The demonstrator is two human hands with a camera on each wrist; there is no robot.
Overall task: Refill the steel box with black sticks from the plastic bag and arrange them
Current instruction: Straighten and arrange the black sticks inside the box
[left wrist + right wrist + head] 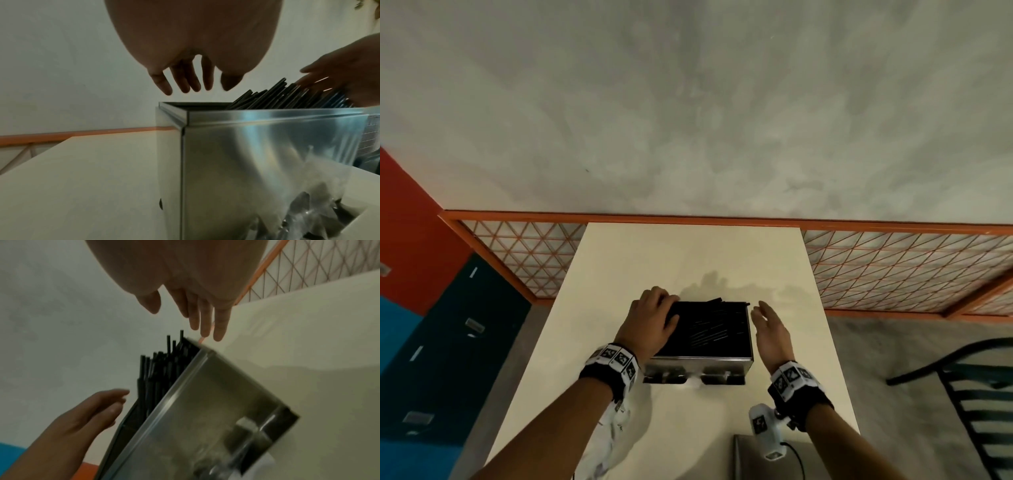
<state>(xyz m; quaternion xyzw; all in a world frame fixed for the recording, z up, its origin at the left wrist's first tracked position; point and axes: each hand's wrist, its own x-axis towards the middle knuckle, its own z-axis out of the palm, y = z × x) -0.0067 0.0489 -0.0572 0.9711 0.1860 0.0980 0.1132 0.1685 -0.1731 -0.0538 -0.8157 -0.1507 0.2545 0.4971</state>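
On the pale desk, the left hand hovers over the left rim of the steel box, fingers relaxed, holding nothing. Black sticks fill the box, some leaning above the rim. The right hand waits just beside its right wall, fingers straight and empty.

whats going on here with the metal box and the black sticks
A person is working at a steel box on a pale table. The box is packed with black sticks, some poking above the rim at the far side. The left hand rests over the box's left edge; the right hand hovers open beside its right wall, holding nothing.
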